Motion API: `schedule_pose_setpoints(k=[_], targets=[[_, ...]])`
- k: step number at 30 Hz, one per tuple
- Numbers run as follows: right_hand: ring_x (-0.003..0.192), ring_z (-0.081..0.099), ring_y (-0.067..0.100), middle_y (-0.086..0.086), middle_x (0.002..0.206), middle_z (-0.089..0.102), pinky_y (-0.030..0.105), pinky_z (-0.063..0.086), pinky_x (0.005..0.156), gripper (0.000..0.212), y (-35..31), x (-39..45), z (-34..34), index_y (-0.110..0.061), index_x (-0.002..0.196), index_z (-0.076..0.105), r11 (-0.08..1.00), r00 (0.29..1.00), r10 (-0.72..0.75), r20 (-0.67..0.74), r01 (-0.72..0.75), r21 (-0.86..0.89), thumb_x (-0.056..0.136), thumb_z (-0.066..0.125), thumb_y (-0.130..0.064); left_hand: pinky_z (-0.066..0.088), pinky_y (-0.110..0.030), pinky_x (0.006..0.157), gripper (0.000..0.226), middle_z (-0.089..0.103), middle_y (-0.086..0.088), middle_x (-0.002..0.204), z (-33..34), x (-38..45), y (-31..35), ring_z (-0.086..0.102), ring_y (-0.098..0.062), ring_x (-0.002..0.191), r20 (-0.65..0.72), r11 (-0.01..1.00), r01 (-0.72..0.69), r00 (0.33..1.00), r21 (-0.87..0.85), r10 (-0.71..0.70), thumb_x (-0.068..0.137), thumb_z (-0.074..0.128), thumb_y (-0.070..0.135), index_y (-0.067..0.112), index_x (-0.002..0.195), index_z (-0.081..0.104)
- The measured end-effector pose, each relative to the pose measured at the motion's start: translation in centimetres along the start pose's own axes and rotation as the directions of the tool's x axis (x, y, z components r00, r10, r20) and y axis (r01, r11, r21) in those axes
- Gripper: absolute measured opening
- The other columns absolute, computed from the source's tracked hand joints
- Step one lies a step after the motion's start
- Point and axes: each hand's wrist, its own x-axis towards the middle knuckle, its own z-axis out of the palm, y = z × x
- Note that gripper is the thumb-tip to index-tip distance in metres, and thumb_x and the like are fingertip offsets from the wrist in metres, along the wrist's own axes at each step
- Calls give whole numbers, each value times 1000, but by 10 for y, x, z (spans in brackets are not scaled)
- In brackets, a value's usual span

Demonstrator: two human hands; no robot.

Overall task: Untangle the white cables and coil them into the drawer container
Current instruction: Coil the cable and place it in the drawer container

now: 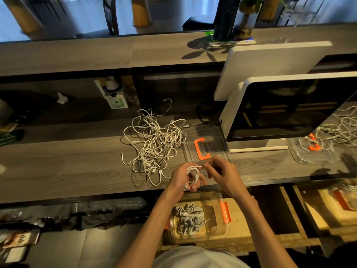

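A tangled heap of white cables (154, 142) lies on the wooden counter (67, 167). My left hand (183, 178) holds a small coil of white cable (192, 174) wound around its fingers at the counter's front edge. My right hand (220, 173) pinches the loose end of that cable just to the right of the coil. Below, in an open wooden drawer (241, 225), sits a clear container (218, 229) with orange clips, holding several coiled white cables (190, 218).
A clear lid with an orange handle (201, 147) lies on the counter beside the heap. A white-framed monitor (286, 111) stands at the right, its glossy base reflecting cables. A small box (116, 99) stands at the back, and clutter fills the shelf at lower left.
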Motion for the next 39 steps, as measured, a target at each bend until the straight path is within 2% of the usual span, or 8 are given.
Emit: schedule_pose_setpoints(k=[4, 10, 12, 16, 22, 25, 31, 39], targets=[[70, 69, 9, -5, 75, 72, 29, 58, 70, 7, 2, -9, 3, -24, 94, 67, 998, 998, 55, 13, -55, 26, 98, 68, -30, 26, -20, 42, 24, 60, -17, 66, -7, 8, -2, 42, -18, 36, -146, 998, -49, 988, -49, 41, 103, 30, 9, 2, 115, 51], [71, 69, 8, -6, 76, 71, 22, 56, 68, 7, -6, -10, 5, -22, 101, 71, 998, 998, 42, -37, -40, 46, 100, 66, -26, 28, -26, 42, 46, 59, -15, 71, -6, -1, -4, 43, -18, 41, 117, 995, 49, 991, 93, -59, 106, 41, 48, 5, 115, 54], [72, 70, 5, -5, 78, 73, 20, 56, 69, 6, -10, -6, 4, -19, 101, 70, 999, 997, 27, -67, -24, 49, 99, 68, -24, 27, -26, 41, 41, 59, -16, 70, -3, -2, -5, 43, -19, 40, 129, 998, 26, 991, 65, -34, 106, 43, 39, 3, 128, 46], [69, 70, 5, -6, 74, 73, 19, 55, 67, 4, -10, -8, 11, -21, 99, 66, 1000, 1000, 29, 1, -29, 1, 98, 69, -25, 28, -20, 38, 29, 58, -17, 61, -1, 4, -3, 43, -19, 35, -103, 998, -55, 993, 38, 59, 107, 29, 14, 7, 131, 44], [74, 70, 9, -4, 77, 72, 24, 57, 73, 9, -7, -11, 9, -22, 102, 71, 1000, 998, -3, 69, 1, 29, 100, 65, -27, 29, -23, 38, 27, 64, -14, 67, -6, -3, -2, 47, -22, 39, -16, 992, -31, 999, 126, 33, 105, 48, 28, 17, 130, 45], [77, 72, 10, -6, 81, 73, 26, 59, 74, 10, -8, -10, 11, -20, 104, 72, 998, 998, -14, 54, 10, 62, 100, 65, -26, 28, -21, 36, 29, 65, -12, 67, -3, -5, -2, 48, -22, 40, 36, 989, -30, 999, 146, 25, 105, 42, 19, 18, 133, 44], [78, 70, 10, -6, 81, 73, 33, 59, 76, 12, -6, -12, 12, -22, 99, 74, 999, 995, -11, 97, 6, 47, 100, 64, -28, 31, -19, 34, 35, 60, -16, 61, -8, 4, -10, 48, -22, 33, -194, 990, -29, 980, 135, 55, 107, 22, 12, 18, 137, 40], [70, 69, 13, 3, 74, 72, 30, 57, 69, 12, -4, -19, 12, -19, 92, 75, 990, 991, 46, 126, -62, 128, 97, 69, -28, 28, -16, 38, 22, 62, -19, 61, -15, 10, -10, 42, -17, 34, -299, 969, -18, 952, -245, -58, 104, 31, 6, 11, 114, 50]])
